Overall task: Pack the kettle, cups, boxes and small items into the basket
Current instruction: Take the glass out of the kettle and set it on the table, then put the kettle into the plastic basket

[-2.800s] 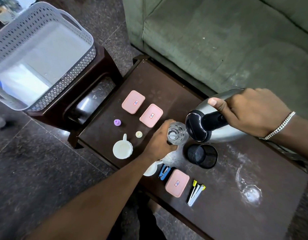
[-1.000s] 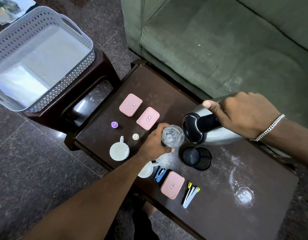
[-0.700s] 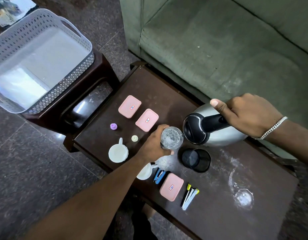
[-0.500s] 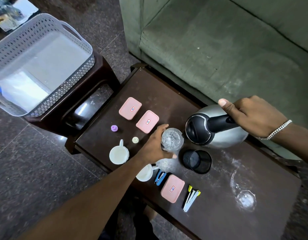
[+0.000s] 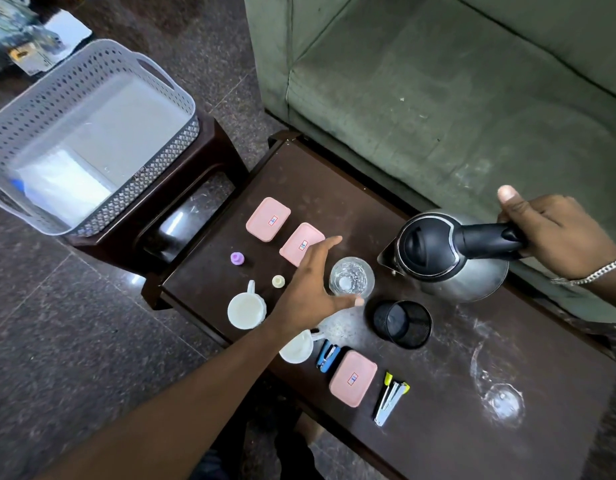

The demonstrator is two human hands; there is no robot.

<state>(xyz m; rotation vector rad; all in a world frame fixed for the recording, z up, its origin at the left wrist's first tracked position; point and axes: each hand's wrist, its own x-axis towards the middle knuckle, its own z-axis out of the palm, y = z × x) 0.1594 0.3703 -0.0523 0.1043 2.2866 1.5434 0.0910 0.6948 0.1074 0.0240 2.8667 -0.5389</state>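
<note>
A steel kettle with a black lid stands upright on the dark table; my right hand grips its black handle. My left hand is spread open beside a clear glass, fingers apart, holding nothing. Two pink boxes lie at the far left, a third pink box near the front. Two white cups, a black mesh cup, a purple cap and a pale cap lie around. The grey basket sits on a stool to the left.
A blue stapler and a white-yellow stapler lie near the front edge. A clear glass lies on its side at the right. A green sofa runs behind the table. The stool adjoins the table's left end.
My left hand let go of the clear glass and spread open. My right hand tipped the kettle back upright and set it on the table, farther right of the glass.
</note>
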